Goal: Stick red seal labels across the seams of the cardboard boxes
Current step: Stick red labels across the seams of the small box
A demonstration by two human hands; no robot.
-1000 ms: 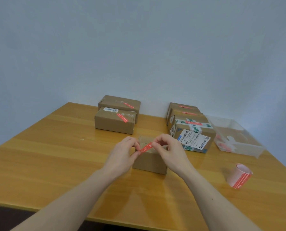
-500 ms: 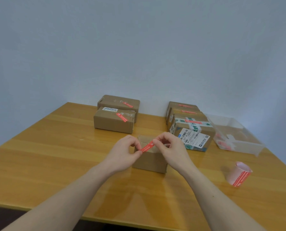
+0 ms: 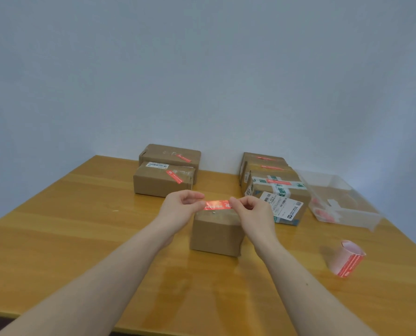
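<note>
Two hands on 1 label | head view: I saw left hand (image 3: 178,209) & right hand (image 3: 253,212) each pinched on an end of red seal label (image 3: 218,204), stretched flat just above small box (image 3: 215,232) top | risk, my guess: label lands skewed/off seam, or wrinkles if ends slacken.

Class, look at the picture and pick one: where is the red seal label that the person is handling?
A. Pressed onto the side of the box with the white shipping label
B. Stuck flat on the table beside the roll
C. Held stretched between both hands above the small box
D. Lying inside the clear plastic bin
C: the left hand and right hand each pinch one end of the red seal label, held level just over the small box.
</note>
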